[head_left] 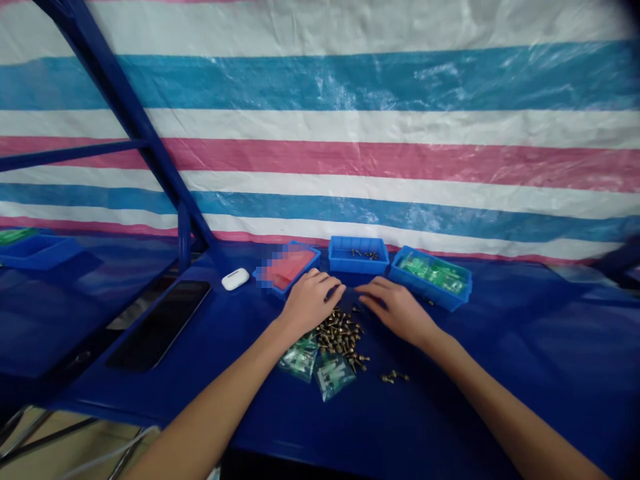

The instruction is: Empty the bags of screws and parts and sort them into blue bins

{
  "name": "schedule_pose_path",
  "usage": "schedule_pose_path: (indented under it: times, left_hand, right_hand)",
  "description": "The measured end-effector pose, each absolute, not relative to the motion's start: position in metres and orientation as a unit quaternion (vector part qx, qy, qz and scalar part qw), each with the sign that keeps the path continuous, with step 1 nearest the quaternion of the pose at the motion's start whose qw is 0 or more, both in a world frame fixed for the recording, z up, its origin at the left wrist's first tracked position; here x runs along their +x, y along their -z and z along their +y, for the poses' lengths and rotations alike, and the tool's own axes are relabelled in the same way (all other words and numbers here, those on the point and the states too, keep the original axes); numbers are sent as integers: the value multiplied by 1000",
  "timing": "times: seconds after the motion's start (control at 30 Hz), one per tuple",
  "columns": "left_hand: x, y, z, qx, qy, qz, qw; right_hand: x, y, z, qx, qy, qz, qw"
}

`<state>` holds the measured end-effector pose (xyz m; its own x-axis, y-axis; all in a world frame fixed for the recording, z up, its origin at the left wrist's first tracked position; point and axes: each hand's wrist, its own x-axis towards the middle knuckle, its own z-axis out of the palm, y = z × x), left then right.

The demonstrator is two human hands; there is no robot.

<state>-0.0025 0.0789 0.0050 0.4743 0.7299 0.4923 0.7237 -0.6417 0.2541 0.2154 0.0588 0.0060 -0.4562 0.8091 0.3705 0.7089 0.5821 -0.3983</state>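
Observation:
A pile of small brass-coloured metal pieces lies on the blue table. My left hand is over the pile's upper left edge, its fingers bent; whether it holds a piece is hidden. To the right of the pile, my right hand hovers with thumb and fingers apart and nothing visible between them. Two clear packets with green marks, one in front of the pile and one beside it, lie below my left hand. A few loose brass pieces sit to the lower right.
Behind my hands stand a blue bin with red sheets, a blue bin with a few metal pieces and a blue bin of green packets. A white case and a black phone lie left. A striped sheet hangs behind.

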Motion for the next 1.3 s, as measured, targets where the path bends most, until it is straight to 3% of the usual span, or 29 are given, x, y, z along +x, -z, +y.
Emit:
schedule_pose_path:
  times: [0.13, 0.3, 0.5, 0.73, 0.9, 1.07, 1.13, 1.2, 1.3]
  left_hand:
    - [-3, -2, 83, 838, -304, 452, 20]
    - [-4, 1, 87, 824, -331, 453, 82]
    - [4, 6, 84, 722, -409, 468, 304]
    - [4, 2, 86, 635, -485, 425, 426]
    - [-2, -1, 91, 632, -502, 425, 409]
    - [-6, -17, 81, 590, -587, 413, 370]
    - [-15, -27, 80, 577, -635, 406, 314]
    - [-27, -35, 82, 565, -675, 417, 228]
    - [-48, -38, 92, 579, -662, 465, 105]
  right_hand:
    - [206, 11, 53, -417, -121, -872, 226]
    - [204, 6, 50, -434, -166, -848, 256]
    - [212, -1, 47, -459, -266, -772, 350]
    - [205, -10, 38, -418, -133, -814, 380]
    - [201, -42, 69, -467, 36, -778, 418]
    - [192, -50, 74, -557, 23, -729, 396]
    - [178, -43, 42, -506, -4, -776, 376]
    - [159, -33, 1, -414, -6, -859, 302]
    - [128, -21, -45, -274, 51, -934, 222]
